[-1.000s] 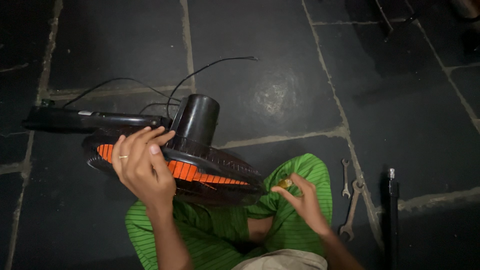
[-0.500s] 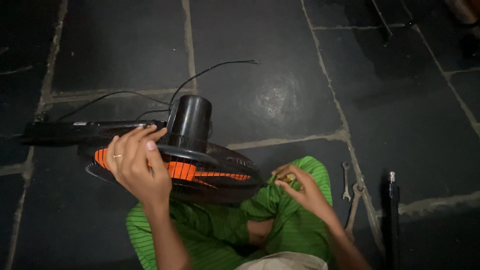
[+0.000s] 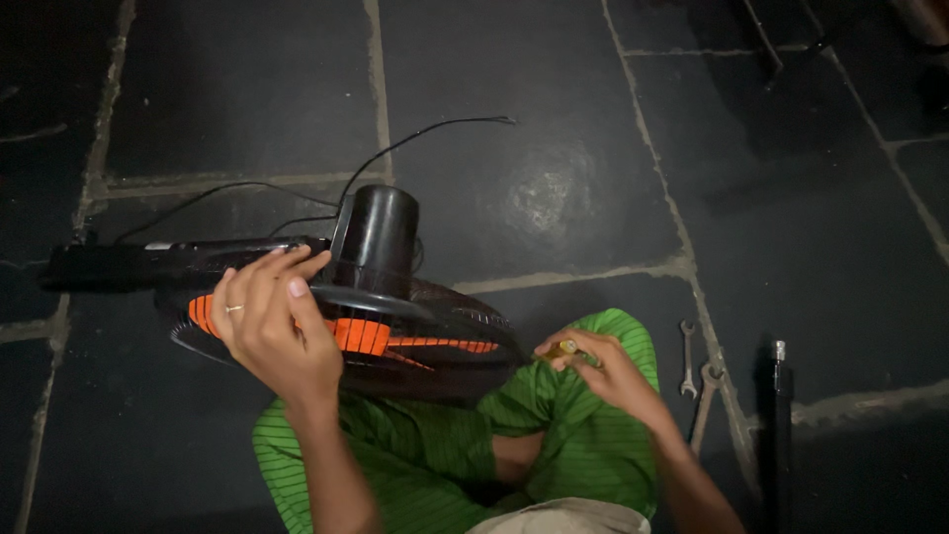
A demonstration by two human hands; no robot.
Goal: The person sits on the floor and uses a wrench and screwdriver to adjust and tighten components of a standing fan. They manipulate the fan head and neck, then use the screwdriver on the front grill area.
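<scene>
At frame centre-left, the left hand (image 3: 272, 331) grips a black fan's grille (image 3: 445, 336); the right hand (image 3: 608, 371) pinches a small yellow-tipped tool (image 3: 561, 349).

Our left hand (image 3: 272, 331) covers part of the black wire fan guard (image 3: 445, 326) and its orange blades (image 3: 361, 336). The small yellowish object (image 3: 561, 348) pinched in our right hand (image 3: 613, 371) is too small to identify. The bottom edge crops the black metal rod (image 3: 779, 435) at right.
</scene>
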